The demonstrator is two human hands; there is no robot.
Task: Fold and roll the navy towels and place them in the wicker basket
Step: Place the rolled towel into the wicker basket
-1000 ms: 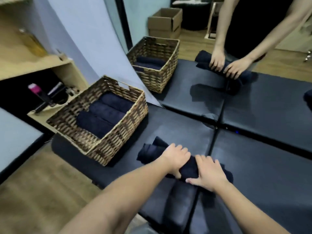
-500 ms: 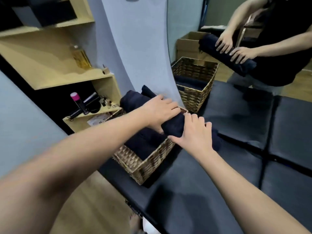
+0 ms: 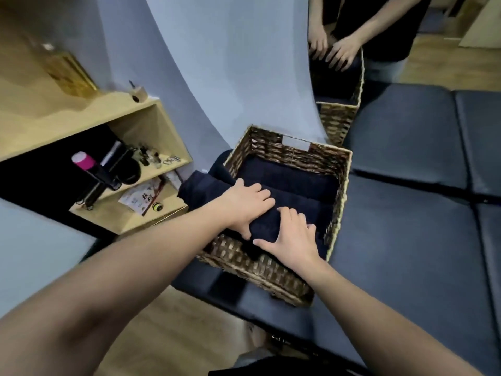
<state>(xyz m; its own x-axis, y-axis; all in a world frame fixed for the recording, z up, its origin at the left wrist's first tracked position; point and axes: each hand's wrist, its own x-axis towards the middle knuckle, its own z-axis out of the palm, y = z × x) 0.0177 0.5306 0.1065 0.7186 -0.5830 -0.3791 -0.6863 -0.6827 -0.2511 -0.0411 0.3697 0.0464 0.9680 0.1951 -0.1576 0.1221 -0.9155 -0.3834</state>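
**Rolled towel going down over the basket**

I'm looking down at both hands on one rolled navy towel, which is lying across the near part of the brown woven wicker basket. Its left end is sticking out past the basket's left wall, so it isn't sitting fully inside. My left hand is wrapping over the top of the roll, fingers draped forward and thumb tucked under the near side. My right hand is pressing on the roll just beside it, fingers spread and thumb pointing left. Further back in the basket, other dark navy rolled towels are lying side by side. The basket is sitting on the black padded table, close to the grey wall. To the left, a light wooden shelf unit is holding small items. A mirror ahead is reflecting the hands and basket.
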